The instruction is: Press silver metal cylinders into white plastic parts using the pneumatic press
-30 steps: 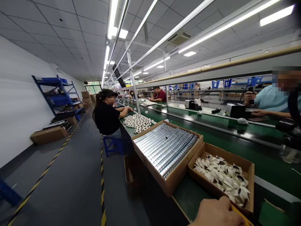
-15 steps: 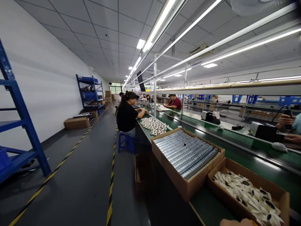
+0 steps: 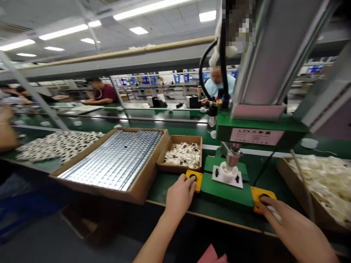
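My left hand [image 3: 179, 197] is closed at a yellow push-button box [image 3: 197, 184], its thumb on the black button. My right hand [image 3: 296, 226] presses a second yellow push-button box [image 3: 259, 210] with a fingertip. A small white piece [image 3: 275, 214] shows beneath its curled fingers, its kind mostly hidden. Between my hands stands a green press [image 3: 230, 195]. Its metal ram [image 3: 233, 157] is down at a white plastic part [image 3: 228, 176], which sits on a light plate with black bolts.
On the left, a cardboard box [image 3: 142, 193] holds rows of shiny metal cylinders. Beside it, a smaller box [image 3: 161, 168] contains white parts with dark rings. More white parts [image 3: 55, 146] lie further left. Pale pieces fill a box [image 3: 290, 179] on the right. People sit across the line.
My view has swung right from the aisle to the press. Both hands are now at the yellow button boxes; before, only part of one hand showed at the bottom edge.
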Available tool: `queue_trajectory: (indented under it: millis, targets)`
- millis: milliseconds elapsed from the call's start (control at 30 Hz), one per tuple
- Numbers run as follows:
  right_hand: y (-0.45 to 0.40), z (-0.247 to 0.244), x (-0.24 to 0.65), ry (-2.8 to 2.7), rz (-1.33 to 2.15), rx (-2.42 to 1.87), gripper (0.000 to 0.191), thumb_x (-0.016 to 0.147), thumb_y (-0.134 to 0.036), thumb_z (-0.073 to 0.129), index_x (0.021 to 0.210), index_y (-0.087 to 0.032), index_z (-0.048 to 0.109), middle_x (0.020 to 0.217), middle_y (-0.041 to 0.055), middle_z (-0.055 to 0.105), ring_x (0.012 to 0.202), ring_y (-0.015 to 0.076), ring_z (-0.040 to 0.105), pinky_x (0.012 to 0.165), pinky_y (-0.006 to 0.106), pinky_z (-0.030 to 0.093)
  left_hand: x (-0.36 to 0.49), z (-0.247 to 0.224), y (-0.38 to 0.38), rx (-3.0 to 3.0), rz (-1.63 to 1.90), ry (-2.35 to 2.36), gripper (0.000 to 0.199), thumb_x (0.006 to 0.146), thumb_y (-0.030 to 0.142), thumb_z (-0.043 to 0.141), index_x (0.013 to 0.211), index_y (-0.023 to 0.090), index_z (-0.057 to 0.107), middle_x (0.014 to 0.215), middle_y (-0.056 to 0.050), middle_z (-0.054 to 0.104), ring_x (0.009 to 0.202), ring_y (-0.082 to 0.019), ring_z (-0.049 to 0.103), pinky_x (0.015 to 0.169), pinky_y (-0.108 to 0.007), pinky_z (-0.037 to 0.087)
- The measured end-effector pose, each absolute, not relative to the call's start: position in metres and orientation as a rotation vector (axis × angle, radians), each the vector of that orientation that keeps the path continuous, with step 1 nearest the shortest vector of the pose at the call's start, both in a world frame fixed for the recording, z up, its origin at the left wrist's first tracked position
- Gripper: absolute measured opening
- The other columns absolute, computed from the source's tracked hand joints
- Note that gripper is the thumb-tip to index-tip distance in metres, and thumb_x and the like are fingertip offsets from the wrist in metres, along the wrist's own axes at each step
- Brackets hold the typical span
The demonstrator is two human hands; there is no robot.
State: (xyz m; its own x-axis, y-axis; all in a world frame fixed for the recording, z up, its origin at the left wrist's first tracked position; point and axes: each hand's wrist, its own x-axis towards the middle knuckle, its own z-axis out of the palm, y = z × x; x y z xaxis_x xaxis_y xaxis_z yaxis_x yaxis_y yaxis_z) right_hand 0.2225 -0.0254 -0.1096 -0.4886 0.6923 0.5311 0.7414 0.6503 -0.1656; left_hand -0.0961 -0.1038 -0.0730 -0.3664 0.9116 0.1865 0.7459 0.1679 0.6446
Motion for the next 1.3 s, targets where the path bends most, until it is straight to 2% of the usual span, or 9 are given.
queue_trajectory:
  millis: [200,333,467,633,833,933,1133,1233,1300]
  targets:
    - [-0.028,-0.068,0.198,-2.123,0.523,-1.450,0.038,0.082,-0.053,0.048,0.108,-0.028,0.061,0.102,0.0006,0.068,0.088,0.0188,0.065,0.071,0.025,0.053,-0.102,-0.062,-0.104,1.190,1.337,1.817,0.026,0.081,0.036,0.053,0.099,0.023,0.065,0.079,-0.001,0.046,0.067,-0.014,0.047,0.057,-0.026,0.039]
    - [-0.013,-0.016,0.159,-1.893,0.918,-1.347,0.054,0.080,-0.052,0.054,0.127,-0.028,0.044,0.093,0.0013,0.066,0.071,0.0153,0.062,0.062,0.025,0.050,-0.103,-0.046,-0.104,0.817,1.440,1.446,0.034,0.084,0.040,0.041,0.114,0.024,0.048,0.074,0.004,0.039,0.044,-0.006,0.031,0.035,-0.018,0.022]
    - [0.014,0.017,0.119,-1.842,1.079,-1.159,0.058,0.077,-0.054,0.056,0.124,-0.022,0.045,0.082,0.0027,0.061,0.066,0.0149,0.056,0.052,0.024,0.045,-0.091,-0.042,-0.108,0.594,1.380,1.204,0.027,0.085,0.040,0.040,0.098,0.019,0.050,0.069,0.007,0.033,0.036,-0.002,0.015,0.030,-0.019,0.012]
    - [0.008,0.021,0.103,-1.952,1.332,-1.273,0.041,0.080,-0.049,0.054,0.113,-0.025,0.054,0.083,0.0007,0.061,0.065,0.0125,0.055,0.055,0.023,0.044,-0.081,-0.053,-0.121,0.306,1.490,1.041,0.022,0.083,0.029,0.051,0.104,0.020,0.049,0.071,0.005,0.041,0.044,-0.004,0.036,0.037,-0.018,0.025]
    - [0.002,0.013,0.065,-2.142,1.328,-1.195,0.041,0.076,-0.049,0.059,0.114,-0.032,0.055,0.082,-0.0015,0.063,0.061,0.0128,0.058,0.056,0.025,0.044,-0.079,-0.060,-0.138,0.263,1.523,0.937,0.050,0.060,-0.007,0.046,0.102,0.021,0.049,0.086,0.002,0.051,0.070,-0.010,0.052,0.065,-0.026,0.042]
    - [0.028,0.005,0.018,-2.154,1.222,-1.083,0.044,0.077,-0.052,0.058,0.117,-0.033,0.055,0.086,0.0008,0.064,0.060,0.0136,0.057,0.058,0.028,0.046,-0.074,-0.058,-0.141,0.299,1.478,0.921,0.047,0.065,-0.006,0.051,0.104,0.021,0.048,0.087,0.000,0.052,0.077,-0.013,0.055,0.072,-0.030,0.043]
    - [0.061,0.002,-0.034,-2.086,1.096,-0.999,0.050,0.083,-0.050,0.050,0.128,-0.029,0.047,0.125,0.0077,0.051,0.106,0.0209,0.053,0.087,0.035,0.046,-0.076,-0.053,-0.140,0.294,1.511,0.947,0.049,0.079,0.014,0.063,0.121,0.020,0.039,0.086,-0.002,0.057,0.070,-0.012,0.055,0.063,-0.025,0.045]
    - [0.045,0.001,-0.011,-2.111,1.057,-0.953,0.039,0.082,-0.046,0.053,0.118,-0.030,0.056,0.120,0.0049,0.054,0.106,0.0205,0.053,0.090,0.036,0.045,-0.080,-0.055,-0.137,0.204,1.493,0.981,0.035,0.086,0.032,0.054,0.118,0.020,0.043,0.070,0.001,0.054,0.047,-0.006,0.041,0.037,-0.016,0.025]
    - [0.027,-0.001,0.016,-2.146,1.031,-0.898,0.032,0.083,-0.043,0.053,0.112,-0.031,0.059,0.116,0.0027,0.057,0.102,0.0188,0.056,0.088,0.033,0.046,-0.079,-0.059,-0.134,0.173,1.451,0.983,0.031,0.088,0.038,0.048,0.114,0.021,0.046,0.061,0.004,0.050,0.037,-0.004,0.027,0.032,-0.017,0.009]
